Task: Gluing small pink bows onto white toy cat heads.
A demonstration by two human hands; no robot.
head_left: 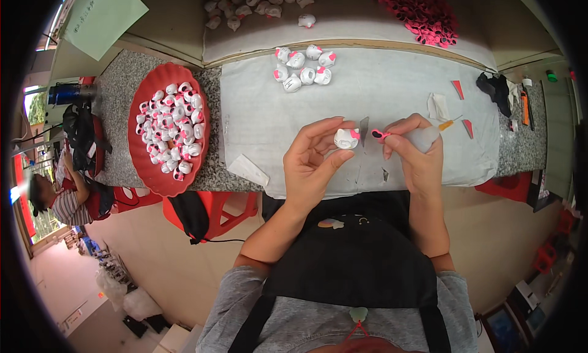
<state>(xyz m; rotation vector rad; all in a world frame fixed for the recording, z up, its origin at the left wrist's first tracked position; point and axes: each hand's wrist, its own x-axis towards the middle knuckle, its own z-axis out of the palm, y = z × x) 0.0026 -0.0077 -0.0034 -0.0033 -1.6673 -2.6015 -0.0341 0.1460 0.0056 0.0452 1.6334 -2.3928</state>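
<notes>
My left hand pinches a small white cat-shaped head with a pink patch between thumb and fingers. Close to its right, my right hand holds a small pink-and-black piece by thumb and fingertip. A whitish translucent bottle is tucked in the same hand, partly hidden by the fingers. The two small parts are apart. Just behind them is a dark flat sliver on the white-covered table. Farther back stands a group of several white heads with pink patches.
On the left, a red scalloped tray holds many white-and-pink heads. The back shelf carries loose white heads and a heap of pink pieces. A white strip lies near the front edge. A seated person is far left.
</notes>
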